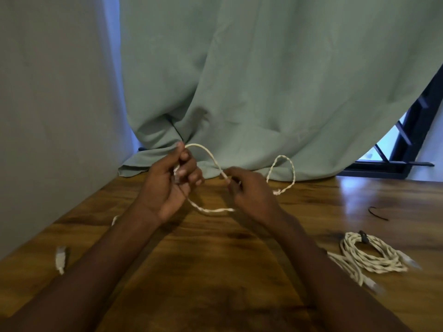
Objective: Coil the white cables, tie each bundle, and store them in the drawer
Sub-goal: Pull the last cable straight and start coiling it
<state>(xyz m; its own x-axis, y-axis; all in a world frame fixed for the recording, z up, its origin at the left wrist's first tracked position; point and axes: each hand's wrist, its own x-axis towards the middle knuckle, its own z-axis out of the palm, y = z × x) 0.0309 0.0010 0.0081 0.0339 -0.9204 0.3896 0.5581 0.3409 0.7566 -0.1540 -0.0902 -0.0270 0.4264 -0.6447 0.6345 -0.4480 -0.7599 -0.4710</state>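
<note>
Forearms: both are stretched over the table (215, 259).
Left hand (172, 185): fingers are curled round the first loops of the cable (211, 156).
Right hand (249, 190): the cable is pinched just beside the left.
Plug (60, 258): left lying loose at the left.
Bundle (369, 252): tied, set at the right.
Tie (378, 213): well apart.
Risk: loops may spring open if the left grip is eased; the trailing plug may snag.
</note>
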